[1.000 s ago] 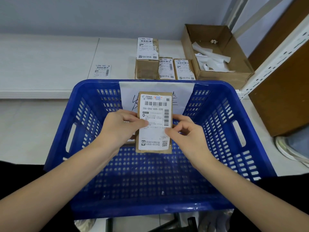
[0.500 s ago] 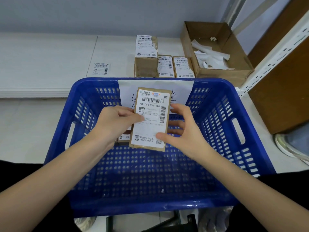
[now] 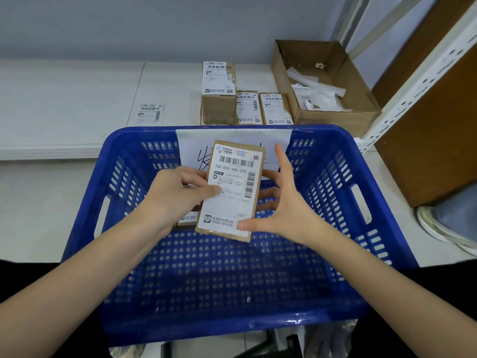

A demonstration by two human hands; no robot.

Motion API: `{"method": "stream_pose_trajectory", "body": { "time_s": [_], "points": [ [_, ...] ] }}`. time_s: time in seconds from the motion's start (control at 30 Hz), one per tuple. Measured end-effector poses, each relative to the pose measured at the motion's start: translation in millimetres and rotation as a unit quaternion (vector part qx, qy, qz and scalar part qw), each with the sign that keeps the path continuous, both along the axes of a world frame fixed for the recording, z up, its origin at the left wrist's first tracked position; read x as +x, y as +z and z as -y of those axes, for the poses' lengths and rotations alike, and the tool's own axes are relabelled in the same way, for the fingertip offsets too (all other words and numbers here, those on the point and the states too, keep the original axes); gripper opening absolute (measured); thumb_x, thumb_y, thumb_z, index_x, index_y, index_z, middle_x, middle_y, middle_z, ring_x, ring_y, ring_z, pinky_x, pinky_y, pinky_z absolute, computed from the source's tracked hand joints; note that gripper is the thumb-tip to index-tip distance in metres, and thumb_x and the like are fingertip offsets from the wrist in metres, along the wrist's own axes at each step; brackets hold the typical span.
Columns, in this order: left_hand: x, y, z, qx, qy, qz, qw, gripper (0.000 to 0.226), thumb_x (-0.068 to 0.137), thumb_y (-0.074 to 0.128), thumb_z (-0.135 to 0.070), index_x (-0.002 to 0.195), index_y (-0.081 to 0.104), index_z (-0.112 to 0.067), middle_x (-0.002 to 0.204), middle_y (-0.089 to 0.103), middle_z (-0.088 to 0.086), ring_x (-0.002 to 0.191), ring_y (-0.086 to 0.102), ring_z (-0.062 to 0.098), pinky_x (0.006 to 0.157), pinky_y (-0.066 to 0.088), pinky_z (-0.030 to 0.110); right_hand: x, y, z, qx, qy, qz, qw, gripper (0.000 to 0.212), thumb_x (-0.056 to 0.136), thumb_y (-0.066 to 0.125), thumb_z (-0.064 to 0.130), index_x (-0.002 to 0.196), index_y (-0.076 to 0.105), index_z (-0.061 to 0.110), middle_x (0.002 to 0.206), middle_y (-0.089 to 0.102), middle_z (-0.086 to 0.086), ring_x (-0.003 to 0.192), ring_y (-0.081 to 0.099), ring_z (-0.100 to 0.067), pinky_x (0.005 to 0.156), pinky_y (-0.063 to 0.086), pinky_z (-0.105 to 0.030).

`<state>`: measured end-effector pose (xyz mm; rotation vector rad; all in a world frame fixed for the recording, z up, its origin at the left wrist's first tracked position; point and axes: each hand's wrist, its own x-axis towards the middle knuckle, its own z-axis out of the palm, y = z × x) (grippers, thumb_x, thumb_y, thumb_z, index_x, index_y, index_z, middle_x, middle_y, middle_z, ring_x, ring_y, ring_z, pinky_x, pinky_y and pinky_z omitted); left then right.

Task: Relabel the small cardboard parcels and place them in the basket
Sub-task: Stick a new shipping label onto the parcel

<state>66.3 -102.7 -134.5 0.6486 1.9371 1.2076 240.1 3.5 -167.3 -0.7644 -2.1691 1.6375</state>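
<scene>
Head view: the left hand [image 3: 178, 197] grips a labelled parcel [image 3: 231, 189] over the far middle of the blue basket [image 3: 343, 192], thumb on its label, fingers behind. The parcel is tilted, top leaning right. The right hand [image 3: 281, 205] is spread with straight fingers, the thumb tip touching the label's near right corner and the other fingers behind the parcel's right edge. A second parcel [image 3: 187, 219] lies in the basket, mostly hidden by the left hand. Beyond the basket stand three more parcels [image 3: 219, 91], a loose label [image 3: 151, 113] to their left, and an open carton [image 3: 333, 99] of paper scraps to their right.
</scene>
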Motion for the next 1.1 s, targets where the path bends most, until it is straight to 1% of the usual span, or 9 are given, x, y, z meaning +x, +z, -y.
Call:
{"method": "stream_pose_trajectory", "body": {
  "time_s": [0.1, 0.2, 0.33, 0.5, 0.7, 0.83, 0.93, 1.03, 1.1],
  "points": [
    [1.4, 0.6, 1.5, 0.003, -0.016, -0.016, 1.000, 0.008, 0.077, 0.076, -0.004, 0.072, 0.071, -0.006, 0.102, 0.064, -0.007, 0.084, 0.065, 0.010, 0.057, 0.054, 0.014, 1.0, 0.8, -2.9, -0.003, 0.004, 0.011, 1.000, 0.130, 0.060, 0.089, 0.017, 0.125, -0.013, 0.064, 0.123, 0.041, 0.022, 0.095, 0.063, -0.006, 0.079, 0.056, -0.024],
    [2.8, 0.5, 2.4, 0.003, -0.029, -0.019, 0.999, 0.009, 0.077, 0.076, -0.003, 0.070, 0.071, -0.006, 0.106, 0.064, -0.004, 0.090, 0.066, 0.015, 0.065, 0.056, 0.020, 2.1, 3.0, -9.1, -0.020, -0.006, 0.028, 0.999, 0.123, 0.060, 0.089, 0.018, 0.139, 0.002, 0.053, 0.117, 0.052, 0.009, 0.087, 0.067, -0.012, 0.079, 0.057, -0.030],
    [6.7, -0.7, 3.2, 0.009, -0.043, -0.028, 0.999, 0.009, 0.076, 0.076, -0.001, 0.070, 0.071, -0.006, 0.110, 0.064, -0.001, 0.092, 0.066, 0.018, 0.079, 0.057, 0.034, 3.1, 8.2, -17.0, -0.046, -0.041, 0.008, 0.998, 0.074, 0.072, 0.082, 0.015, 0.126, 0.037, 0.039, 0.107, 0.061, -0.006, 0.083, 0.069, -0.019, 0.076, 0.058, -0.032],
    [9.6, -2.0, 3.0, 0.008, -0.072, -0.057, 0.996, 0.008, 0.076, 0.077, -0.003, 0.072, 0.073, -0.008, 0.109, 0.063, -0.006, 0.087, 0.066, 0.010, 0.076, 0.056, 0.025, 4.7, 8.7, -20.6, -0.084, -0.078, -0.003, 0.993, 0.032, 0.088, 0.065, 0.025, 0.110, 0.043, 0.025, 0.106, 0.063, -0.022, 0.085, 0.069, -0.030, 0.072, 0.059, -0.048],
    [10.2, -3.0, 5.2, 0.008, -0.086, -0.072, 0.994, 0.005, 0.075, 0.078, -0.005, 0.073, 0.074, -0.006, 0.107, 0.062, -0.009, 0.085, 0.066, 0.009, 0.065, 0.057, 0.020, 7.0, 10.7, -19.9, -0.035, -0.090, 0.012, 0.995, 0.015, 0.098, 0.047, 0.029, 0.099, 0.045, 0.014, 0.091, 0.071, 0.001, 0.087, 0.069, -0.014, 0.071, 0.060, -0.035],
    [10.9, -4.0, 5.2, -0.002, -0.081, -0.059, 0.995, 0.008, 0.074, 0.079, -0.008, 0.069, 0.074, -0.011, 0.104, 0.064, -0.011, 0.088, 0.067, 0.012, 0.072, 0.057, 0.026, 4.8, 9.9, -18.3, -0.005, -0.105, 0.024, 0.994, 0.015, 0.100, 0.041, 0.032, 0.096, 0.047, 0.019, 0.085, 0.070, 0.007, 0.083, 0.067, -0.015, 0.063, 0.056, -0.027],
    [8.3, -4.2, 1.7, -0.005, -0.063, -0.047, 0.997, 0.006, 0.075, 0.079, -0.008, 0.071, 0.075, -0.010, 0.104, 0.065, -0.010, 0.093, 0.065, 0.014, 0.078, 0.054, 0.029, 2.2, 9.7, -17.1, -0.037, -0.105, 0.029, 0.993, 0.025, 0.098, 0.046, 0.037, 0.121, 0.043, 0.027, 0.097, 0.070, -0.010, 0.093, 0.064, -0.034, 0.074, 0.058, -0.042],
    [3.6, -3.1, -2.2, 0.005, -0.028, -0.021, 0.999, 0.004, 0.077, 0.077, -0.007, 0.077, 0.074, -0.004, 0.103, 0.066, -0.008, 0.094, 0.064, 0.016, 0.074, 0.054, 0.025, -0.7, 11.6, -14.9, -0.136, -0.101, 0.027, 0.985, 0.057, 0.093, 0.058, 0.027, 0.140, 0.025, 0.027, 0.108, 0.068, -0.008, 0.090, 0.069, -0.016, 0.072, 0.058, -0.029],
    [3.6, -2.0, -2.8, 0.010, -0.020, -0.021, 1.000, 0.004, 0.077, 0.077, -0.007, 0.077, 0.074, -0.004, 0.100, 0.066, -0.007, 0.093, 0.064, 0.016, 0.073, 0.054, 0.024, -1.2, 12.3, -12.3, -0.151, -0.084, 0.039, 0.984, 0.063, 0.090, 0.063, 0.021, 0.142, 0.029, 0.022, 0.112, 0.066, -0.003, 0.092, 0.068, -0.010, 0.072, 0.058, -0.026]
  ]
}}
